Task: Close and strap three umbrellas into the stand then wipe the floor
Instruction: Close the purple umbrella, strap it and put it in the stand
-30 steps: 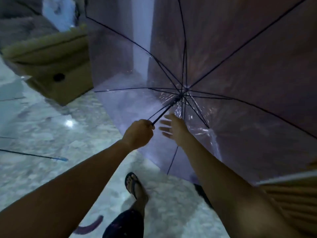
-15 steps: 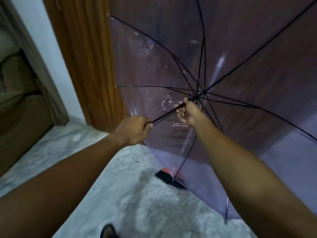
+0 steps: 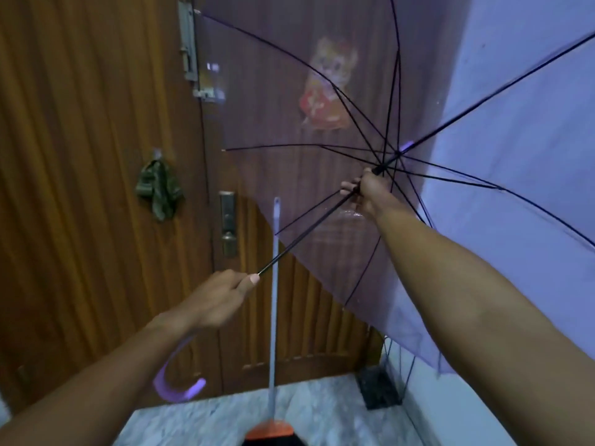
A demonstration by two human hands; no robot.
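An open see-through purple umbrella with black ribs fills the right of the view, tilted toward the door. My left hand grips the lower end of its black shaft, just above the curved purple handle. My right hand grips the shaft high up, at the runner where the ribs meet. A black wire umbrella stand sits on the floor in the corner by the door, partly behind the canopy edge.
A brown wooden door with a latch and a lock stands straight ahead, a green cloth hanging on it. A broom with a pale handle and orange head leans against it. A pale wall is right, marble floor below.
The view has swung from a room with a cardboard box to the door. My right hand went from open near the ribs to gripping the shaft at the runner.
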